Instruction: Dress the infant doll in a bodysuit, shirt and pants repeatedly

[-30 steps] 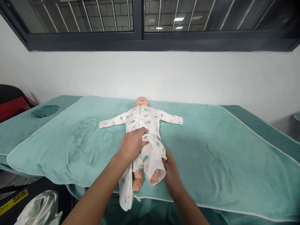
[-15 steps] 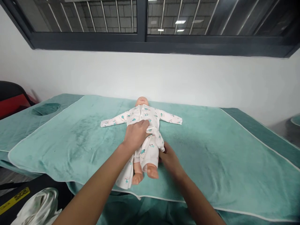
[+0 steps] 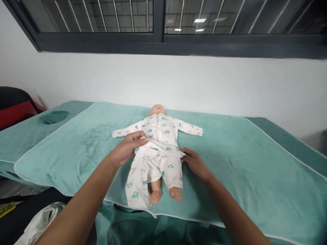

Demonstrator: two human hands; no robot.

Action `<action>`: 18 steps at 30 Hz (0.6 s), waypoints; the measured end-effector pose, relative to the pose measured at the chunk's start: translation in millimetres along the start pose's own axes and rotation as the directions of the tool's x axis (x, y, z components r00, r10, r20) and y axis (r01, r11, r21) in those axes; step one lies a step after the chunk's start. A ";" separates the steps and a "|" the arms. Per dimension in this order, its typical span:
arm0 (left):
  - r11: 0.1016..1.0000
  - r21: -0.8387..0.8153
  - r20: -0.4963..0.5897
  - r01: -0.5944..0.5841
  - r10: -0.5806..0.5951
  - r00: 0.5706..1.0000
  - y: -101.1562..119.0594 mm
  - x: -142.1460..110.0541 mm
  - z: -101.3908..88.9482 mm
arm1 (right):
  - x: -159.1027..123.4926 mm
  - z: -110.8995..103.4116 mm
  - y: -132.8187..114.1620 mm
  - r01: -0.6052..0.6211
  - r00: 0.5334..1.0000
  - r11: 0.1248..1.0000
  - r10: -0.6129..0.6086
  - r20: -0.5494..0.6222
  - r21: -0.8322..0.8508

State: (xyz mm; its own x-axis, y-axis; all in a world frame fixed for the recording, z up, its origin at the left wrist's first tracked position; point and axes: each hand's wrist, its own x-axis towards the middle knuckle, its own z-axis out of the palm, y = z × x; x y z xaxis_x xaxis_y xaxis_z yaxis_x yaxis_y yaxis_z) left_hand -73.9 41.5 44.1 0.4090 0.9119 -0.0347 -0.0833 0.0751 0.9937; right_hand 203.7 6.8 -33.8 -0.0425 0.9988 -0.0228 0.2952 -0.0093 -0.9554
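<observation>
A baby doll (image 3: 157,109) lies on its back with its head toward the wall and its bare feet toward me. It wears a white printed baby outfit (image 3: 165,131), long sleeves spread to both sides. My left hand (image 3: 129,146) pinches a raised edge of the cloth at the doll's waist, on the left. On the other side, my right hand (image 3: 192,163) grips the cloth edge near the hip. One trouser leg covers the leg on the right down to the foot. The left leg piece (image 3: 136,185) lies flat beside the other leg, whose lower part is bare.
A green plush cover (image 3: 230,163) with white piping spreads under the doll. The bed has a face hole (image 3: 53,117) at left. Behind is a white wall below a dark window frame (image 3: 163,47). A black bag with white cloth (image 3: 41,221) sits at lower left; a red-and-black object (image 3: 15,110) stands farther left.
My left hand has moved left from the doll's belly, drawing the cloth edge outward. My right hand has shifted up to the hip. The cloth now stretches wide between both hands.
</observation>
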 end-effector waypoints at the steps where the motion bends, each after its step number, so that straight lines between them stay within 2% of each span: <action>1: 0.998 -0.059 -0.007 0.006 -0.007 1.000 -5.5 1.2 5.5 | 0.0 -0.1 -5.7 0.050 0.999 0.998 -0.050 0.000 -0.032; 3: 0.982 -0.186 -0.030 0.002 -0.008 1.000 -13.9 4.0 19.3 | -2.4 0.1 -24.0 0.175 0.984 0.983 -0.175 0.003 -0.049; 5: 0.956 -0.294 -0.063 -0.011 -0.008 0.998 -17.3 6.1 32.9 | -5.8 2.2 -48.7 0.253 0.966 0.967 -0.254 0.058 0.019; 7: 0.939 -0.343 -0.084 -0.010 -0.020 0.996 -16.5 7.1 43.6 | -6.7 7.5 -73.8 0.227 0.953 0.970 -0.240 0.187 0.089; 9: 0.942 -0.335 -0.095 0.005 -0.040 0.995 -14.0 6.6 50.5 | -3.0 15.0 -92.9 0.179 0.929 0.980 -0.196 0.315 0.083; 13: 0.967 -0.256 -0.196 -0.012 -0.040 0.980 -10.4 3.8 50.0 | 12.7 26.5 -105.5 0.166 0.884 0.986 -0.132 0.448 -0.036; 15: 0.979 -0.200 -0.210 -0.029 -0.014 0.978 -9.4 2.1 41.4 | 20.4 28.4 -102.9 0.127 0.884 0.992 -0.108 0.454 -0.011; 16: 0.987 -0.161 -0.171 -0.027 -0.001 0.985 -8.8 1.1 35.6 | 23.7 28.9 -100.7 0.096 0.902 0.994 -0.106 0.419 0.046; 18: 0.999 -0.047 0.000 0.012 -0.012 1.000 -7.6 -1.1 23.7 | 29.5 30.3 -96.3 0.024 0.946 0.975 -0.094 0.309 0.222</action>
State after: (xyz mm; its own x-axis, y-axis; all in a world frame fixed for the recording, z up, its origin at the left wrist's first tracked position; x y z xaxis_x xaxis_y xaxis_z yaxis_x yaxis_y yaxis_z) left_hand -52.1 30.4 39.2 0.4099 0.9110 -0.0466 -0.1206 0.1047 0.9872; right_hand 145.1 35.7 48.5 -0.3628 0.9316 -0.0231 0.0744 0.0042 -0.9972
